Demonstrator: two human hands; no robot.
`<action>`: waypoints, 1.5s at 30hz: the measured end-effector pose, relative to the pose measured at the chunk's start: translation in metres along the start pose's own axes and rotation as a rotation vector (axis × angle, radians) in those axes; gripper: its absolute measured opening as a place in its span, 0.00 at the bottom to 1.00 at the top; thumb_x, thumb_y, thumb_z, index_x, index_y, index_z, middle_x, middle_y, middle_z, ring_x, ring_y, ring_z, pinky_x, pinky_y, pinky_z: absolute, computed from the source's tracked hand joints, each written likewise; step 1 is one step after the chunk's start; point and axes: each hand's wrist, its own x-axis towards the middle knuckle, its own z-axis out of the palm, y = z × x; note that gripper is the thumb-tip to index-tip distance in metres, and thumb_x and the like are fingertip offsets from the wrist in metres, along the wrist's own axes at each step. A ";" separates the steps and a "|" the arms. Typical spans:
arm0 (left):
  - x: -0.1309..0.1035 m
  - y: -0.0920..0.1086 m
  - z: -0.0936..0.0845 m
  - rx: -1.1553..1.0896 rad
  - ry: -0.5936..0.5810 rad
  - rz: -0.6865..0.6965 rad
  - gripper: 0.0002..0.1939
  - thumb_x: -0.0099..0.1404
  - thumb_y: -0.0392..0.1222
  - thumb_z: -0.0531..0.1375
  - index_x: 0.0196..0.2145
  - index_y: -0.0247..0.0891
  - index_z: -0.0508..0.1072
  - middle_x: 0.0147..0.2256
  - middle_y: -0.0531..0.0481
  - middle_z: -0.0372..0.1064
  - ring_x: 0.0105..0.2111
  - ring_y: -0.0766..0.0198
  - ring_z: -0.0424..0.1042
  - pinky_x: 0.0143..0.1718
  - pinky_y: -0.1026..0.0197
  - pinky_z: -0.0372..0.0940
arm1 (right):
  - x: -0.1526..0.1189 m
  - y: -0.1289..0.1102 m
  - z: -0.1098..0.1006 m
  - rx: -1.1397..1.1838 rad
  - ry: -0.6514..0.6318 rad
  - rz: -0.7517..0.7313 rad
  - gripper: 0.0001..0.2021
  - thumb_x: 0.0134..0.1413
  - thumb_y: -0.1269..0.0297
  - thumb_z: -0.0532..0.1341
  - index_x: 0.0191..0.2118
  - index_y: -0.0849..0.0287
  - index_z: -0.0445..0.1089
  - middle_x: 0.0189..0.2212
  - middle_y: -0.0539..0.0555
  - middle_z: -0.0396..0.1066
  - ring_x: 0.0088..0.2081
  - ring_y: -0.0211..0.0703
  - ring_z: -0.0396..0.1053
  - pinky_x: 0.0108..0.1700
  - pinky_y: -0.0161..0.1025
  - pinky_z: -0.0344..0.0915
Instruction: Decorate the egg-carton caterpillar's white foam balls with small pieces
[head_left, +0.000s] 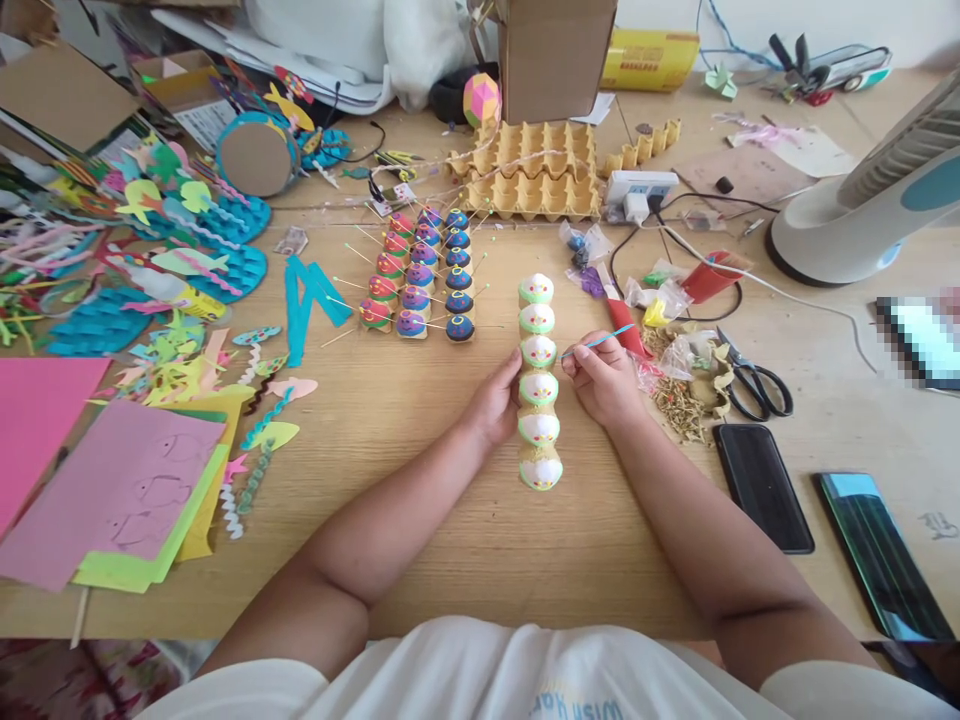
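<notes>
A strip of egg carton with several white domes [538, 388], edged in green and dotted with small coloured marks, lies lengthwise in front of me. My left hand [499, 400] grips its left edge near the middle, fingertips partly hidden behind it. To the right of the strip, my right hand [600, 378] pinches a thin blue stick [609, 338] that slants up to the right. Its fingertips are close to the third dome from the far end. Farther off stand three rows of painted domes, red [382, 288], purple [415, 297] and dark blue [459, 302], several with thin pins.
Scissors [757, 385], a black phone [763, 488] and clay packets [675, 300] lie at right, near a white fan [825, 235]. Coloured paper [142, 490] and cut shapes cover the left. Egg trays [532, 170] and a power strip [641, 185] sit behind.
</notes>
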 end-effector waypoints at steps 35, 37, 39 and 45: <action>0.003 -0.011 -0.005 0.055 0.002 0.192 0.11 0.75 0.48 0.65 0.43 0.37 0.82 0.39 0.50 0.84 0.37 0.64 0.80 0.43 0.63 0.69 | -0.015 0.001 0.008 -0.440 -0.194 -0.381 0.10 0.63 0.53 0.72 0.35 0.50 0.76 0.52 0.54 0.80 0.57 0.49 0.77 0.59 0.51 0.73; 0.003 -0.011 -0.005 0.054 0.003 0.186 0.11 0.75 0.48 0.64 0.44 0.37 0.82 0.39 0.50 0.84 0.37 0.65 0.80 0.43 0.63 0.70 | -0.015 0.001 0.009 -0.444 -0.192 -0.369 0.11 0.62 0.52 0.72 0.35 0.50 0.75 0.52 0.54 0.80 0.57 0.49 0.77 0.59 0.51 0.74; 0.003 -0.010 -0.004 0.046 -0.006 0.177 0.11 0.76 0.47 0.63 0.44 0.37 0.82 0.39 0.50 0.84 0.36 0.66 0.80 0.42 0.63 0.70 | -0.015 0.001 0.009 -0.446 -0.185 -0.359 0.12 0.62 0.51 0.72 0.36 0.50 0.75 0.52 0.54 0.81 0.57 0.49 0.77 0.59 0.52 0.74; 0.003 -0.010 -0.005 0.059 0.005 0.166 0.12 0.74 0.49 0.66 0.44 0.37 0.82 0.38 0.51 0.84 0.35 0.66 0.80 0.41 0.63 0.70 | -0.016 0.000 0.009 -0.434 -0.184 -0.365 0.11 0.62 0.52 0.72 0.36 0.50 0.75 0.52 0.54 0.81 0.57 0.49 0.78 0.62 0.53 0.74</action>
